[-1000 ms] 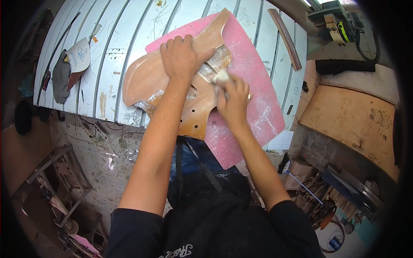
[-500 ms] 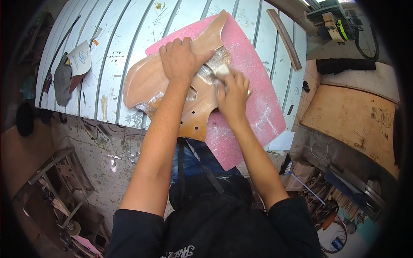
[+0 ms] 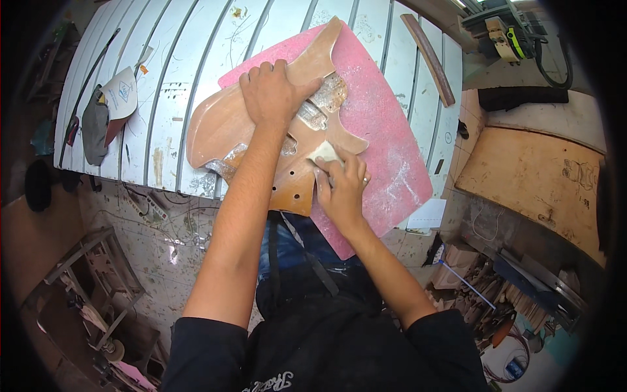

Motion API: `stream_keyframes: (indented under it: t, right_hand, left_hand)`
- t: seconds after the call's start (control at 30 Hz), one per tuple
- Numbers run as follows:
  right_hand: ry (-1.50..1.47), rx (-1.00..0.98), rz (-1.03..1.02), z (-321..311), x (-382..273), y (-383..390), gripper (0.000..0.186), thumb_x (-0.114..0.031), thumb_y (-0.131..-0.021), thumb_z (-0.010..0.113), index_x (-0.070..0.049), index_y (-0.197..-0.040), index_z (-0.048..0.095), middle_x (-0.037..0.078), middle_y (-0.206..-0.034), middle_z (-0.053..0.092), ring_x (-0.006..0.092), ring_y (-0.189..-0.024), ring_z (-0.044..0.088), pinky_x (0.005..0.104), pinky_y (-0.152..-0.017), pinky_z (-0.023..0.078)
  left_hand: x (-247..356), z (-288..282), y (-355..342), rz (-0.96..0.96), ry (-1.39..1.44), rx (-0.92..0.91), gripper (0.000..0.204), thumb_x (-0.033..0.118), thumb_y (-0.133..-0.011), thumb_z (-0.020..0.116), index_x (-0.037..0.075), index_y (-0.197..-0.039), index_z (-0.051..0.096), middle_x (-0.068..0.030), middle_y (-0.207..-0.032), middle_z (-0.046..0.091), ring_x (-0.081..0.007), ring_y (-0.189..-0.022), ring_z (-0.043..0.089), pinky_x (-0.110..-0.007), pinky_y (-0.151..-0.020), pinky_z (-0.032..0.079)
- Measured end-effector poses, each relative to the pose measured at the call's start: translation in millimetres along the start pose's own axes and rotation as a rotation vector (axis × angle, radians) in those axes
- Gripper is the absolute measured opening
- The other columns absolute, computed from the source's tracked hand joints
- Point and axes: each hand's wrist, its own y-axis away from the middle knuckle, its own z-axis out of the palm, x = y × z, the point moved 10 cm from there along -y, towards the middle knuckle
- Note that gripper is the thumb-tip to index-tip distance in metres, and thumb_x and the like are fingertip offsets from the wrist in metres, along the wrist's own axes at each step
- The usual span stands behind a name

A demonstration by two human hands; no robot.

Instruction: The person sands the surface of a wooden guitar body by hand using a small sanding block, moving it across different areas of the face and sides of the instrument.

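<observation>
A bare wooden electric guitar body (image 3: pixel 219 124) with routed hollows and drilled holes lies on a pink foam-like sheet (image 3: pixel 392 144), partly overhanging it. My left hand (image 3: pixel 269 95) rests flat on the upper part of the body, its fingers stretched and its thumb out to the side. Under the fingers of my right hand (image 3: pixel 343 188) is a pale piece of sandpaper (image 3: pixel 322 153), pressed against the wood beside the inner curve of a cutaway. White dust covers parts of the body and the sheet.
The slatted white table (image 3: pixel 163 130) carries a sandpaper sheet (image 3: pixel 121 93) and a grey cloth-like piece (image 3: pixel 96 127) on the left. A dark wooden strip (image 3: pixel 428 59) lies at its far right. Beyond the right edge stands a plywood board (image 3: pixel 529 186).
My right hand has moved toward me and slightly left with the sandpaper, away from the routed hollows. My left hand keeps its place on the guitar body.
</observation>
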Motion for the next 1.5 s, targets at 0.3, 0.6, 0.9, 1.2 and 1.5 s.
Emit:
stream_keyframes:
  t: [0.3,0.6,0.9,1.2,1.5]
  right_hand:
    - [-0.052,0.062,0.036,-1,4,-29,0.019,-0.015,-0.09,0.076,-0.016,-0.109,0.077,0.013,-0.136,0.064,0.0383,-0.128,0.055,0.0556,-0.103,0.039]
    - [-0.096,0.043,0.113,6,23,-64,0.019,-0.017,-0.089,0.076,-0.018,-0.108,0.079,0.015,-0.137,0.063,0.0398,-0.13,0.054,0.0578,-0.104,0.04]
    - [-0.084,0.027,0.04,1,7,-60,0.02,-0.014,-0.089,0.076,-0.014,-0.109,0.076,0.018,-0.131,0.062,0.0398,-0.126,0.054,0.0546,-0.105,0.039]
    - [-0.096,-0.048,-0.017,8,2,-7,0.015,-0.018,-0.088,0.077,-0.018,-0.103,0.077,0.014,-0.137,0.063,0.0385,-0.127,0.054,0.0596,-0.104,0.037]
    - [-0.045,0.045,-0.038,-3,-5,-11,0.017,-0.015,-0.089,0.077,-0.015,-0.106,0.076,0.014,-0.131,0.064,0.0391,-0.124,0.055,0.0563,-0.102,0.04]
  left_hand:
    - [1,-3,-2,0.0,0.006,0.033,0.086,0.081,-0.076,0.075,0.004,-0.115,0.079,-0.0166,-0.099,0.075,-0.034,-0.097,0.069,-0.047,-0.093,0.047]
    - [0,0,-2,-0.019,-0.003,0.006,0.083,0.081,-0.075,0.075,0.008,-0.113,0.079,-0.0141,-0.102,0.075,-0.0304,-0.102,0.067,-0.045,-0.099,0.043]
    - [-1,1,-1,-0.019,-0.005,-0.006,0.082,0.08,-0.075,0.076,0.006,-0.111,0.079,-0.0144,-0.1,0.074,-0.0307,-0.102,0.067,-0.045,-0.098,0.044]
    - [0,-4,0,-0.009,0.035,0.027,0.083,0.08,-0.076,0.076,0.003,-0.109,0.079,-0.0175,-0.099,0.075,-0.035,-0.096,0.069,-0.048,-0.093,0.047]
    - [-1,-1,-2,-0.029,-0.007,-0.036,0.087,0.08,-0.076,0.076,0.003,-0.115,0.079,-0.0178,-0.099,0.075,-0.0343,-0.097,0.069,-0.048,-0.093,0.047]
